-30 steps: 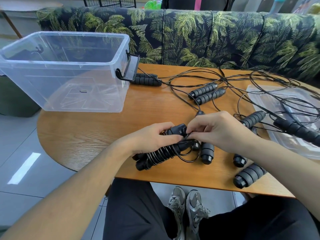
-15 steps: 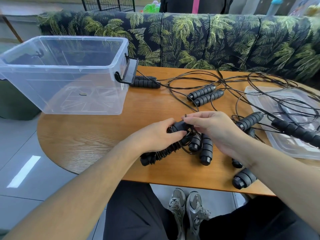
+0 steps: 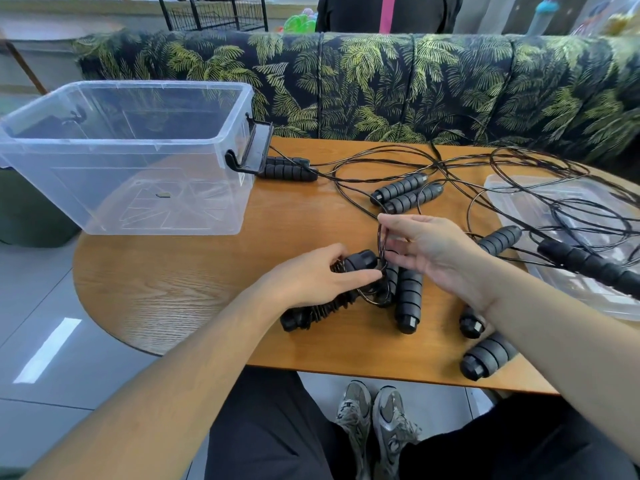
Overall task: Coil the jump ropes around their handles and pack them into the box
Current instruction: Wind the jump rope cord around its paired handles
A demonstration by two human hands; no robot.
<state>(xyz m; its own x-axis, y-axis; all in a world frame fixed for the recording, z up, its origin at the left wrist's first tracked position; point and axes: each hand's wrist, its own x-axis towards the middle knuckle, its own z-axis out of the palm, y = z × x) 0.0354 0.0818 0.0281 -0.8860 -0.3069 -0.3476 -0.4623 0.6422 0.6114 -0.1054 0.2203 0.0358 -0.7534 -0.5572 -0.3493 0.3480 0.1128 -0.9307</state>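
Head view: our left hand [image 3: 311,278] covers the coiled bundle [image 3: 322,306], gripping it; right-hand fingers [image 3: 391,225] pinch a rope loop [image 3: 381,244], its far run lost among tangled ropes.

A lounge or café-like seating corner: a long bench sofa [image 3: 415,88] in palm-leaf fabric runs behind a rounded wooden tabletop [image 3: 194,292], over glossy pale floor tiles [image 3: 45,358], with a wire rack [image 3: 214,12] beyond.
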